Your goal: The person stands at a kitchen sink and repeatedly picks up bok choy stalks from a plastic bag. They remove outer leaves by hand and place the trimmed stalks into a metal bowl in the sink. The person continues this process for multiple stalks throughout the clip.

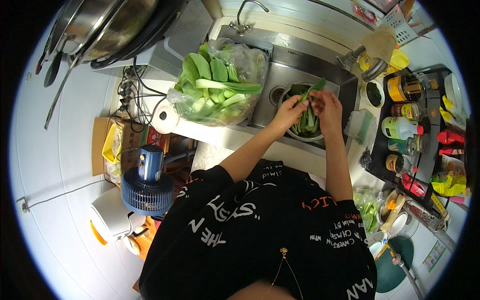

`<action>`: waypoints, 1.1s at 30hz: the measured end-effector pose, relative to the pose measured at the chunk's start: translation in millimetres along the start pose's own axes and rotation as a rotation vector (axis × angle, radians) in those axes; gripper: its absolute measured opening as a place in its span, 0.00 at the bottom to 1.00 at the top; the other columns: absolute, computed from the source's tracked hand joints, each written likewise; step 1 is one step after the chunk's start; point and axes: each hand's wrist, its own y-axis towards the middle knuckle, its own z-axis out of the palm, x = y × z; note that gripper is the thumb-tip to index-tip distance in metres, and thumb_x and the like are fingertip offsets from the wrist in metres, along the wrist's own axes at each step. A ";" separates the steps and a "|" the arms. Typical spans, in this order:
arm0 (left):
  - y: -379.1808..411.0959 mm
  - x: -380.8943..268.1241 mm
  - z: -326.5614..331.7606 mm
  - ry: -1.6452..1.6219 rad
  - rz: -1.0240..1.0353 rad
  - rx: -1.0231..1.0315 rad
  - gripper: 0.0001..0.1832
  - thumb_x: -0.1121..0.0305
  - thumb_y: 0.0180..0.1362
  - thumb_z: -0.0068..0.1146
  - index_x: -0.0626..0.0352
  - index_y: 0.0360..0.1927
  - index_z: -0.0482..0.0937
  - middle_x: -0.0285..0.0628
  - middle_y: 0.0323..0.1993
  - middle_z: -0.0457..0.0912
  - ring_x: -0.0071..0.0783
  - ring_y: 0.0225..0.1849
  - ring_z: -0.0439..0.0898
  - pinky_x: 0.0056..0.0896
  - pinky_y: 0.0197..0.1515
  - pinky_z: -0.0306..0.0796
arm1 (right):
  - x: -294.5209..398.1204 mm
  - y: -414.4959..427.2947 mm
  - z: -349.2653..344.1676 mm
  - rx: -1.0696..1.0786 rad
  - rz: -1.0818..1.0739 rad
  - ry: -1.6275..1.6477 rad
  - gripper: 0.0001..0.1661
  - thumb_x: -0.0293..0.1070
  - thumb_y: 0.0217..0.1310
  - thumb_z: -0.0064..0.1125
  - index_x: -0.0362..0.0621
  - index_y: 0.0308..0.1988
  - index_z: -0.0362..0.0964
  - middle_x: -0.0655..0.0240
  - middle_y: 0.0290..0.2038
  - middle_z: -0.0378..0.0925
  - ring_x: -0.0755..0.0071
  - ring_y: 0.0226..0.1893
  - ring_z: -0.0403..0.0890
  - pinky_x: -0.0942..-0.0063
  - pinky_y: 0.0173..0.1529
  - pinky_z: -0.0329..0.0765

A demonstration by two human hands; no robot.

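Over a round metal bowl in the steel sink, my left hand pinches a green bok choy leaf between thumb and fingers. My right hand is close against the same leaf with its fingers bent; whether it grips the leaf is hidden. Loose green stalks and leaves lie in the bowl beneath both hands. To the left, an open clear plastic bag full of bok choy rests at the sink's left side, partly over the counter.
A sink drain shows left of the bowl, and a faucet stands behind. A sponge and a small bowl of dark greens sit right of the sink. Further right stands a rack of bottles. A blue fan is at left.
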 end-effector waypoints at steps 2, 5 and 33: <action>-2.7 1.2 -4.6 -0.025 -0.012 -0.062 0.10 0.60 0.67 0.47 0.53 0.40 0.76 0.25 0.29 0.69 0.10 0.23 0.59 0.14 0.21 0.51 | 1.7 -1.1 7.8 -0.050 -0.025 0.093 0.14 0.43 0.67 0.52 0.45 0.42 0.70 0.68 0.36 0.80 0.81 0.26 0.75 0.85 0.29 0.68; -9.5 -4.5 -9.8 -0.066 -0.014 -0.056 0.10 0.61 0.66 0.48 0.55 0.42 0.77 0.25 0.29 0.70 0.11 0.23 0.60 0.14 0.21 0.51 | 7.5 -6.5 20.5 -0.143 -0.009 -0.211 0.14 0.42 0.67 0.51 0.43 0.41 0.73 0.68 0.35 0.80 0.81 0.27 0.76 0.83 0.30 0.71; 11.0 -28.0 -17.3 -0.528 0.064 -0.064 0.12 0.58 0.71 0.32 0.48 0.45 0.68 0.40 0.60 0.72 0.32 0.62 0.66 0.37 0.60 0.60 | -7.3 -43.8 9.0 -0.083 -0.581 -0.925 0.17 0.26 0.54 0.57 0.38 0.46 0.71 0.55 0.44 0.75 0.58 0.36 0.79 0.68 0.40 0.76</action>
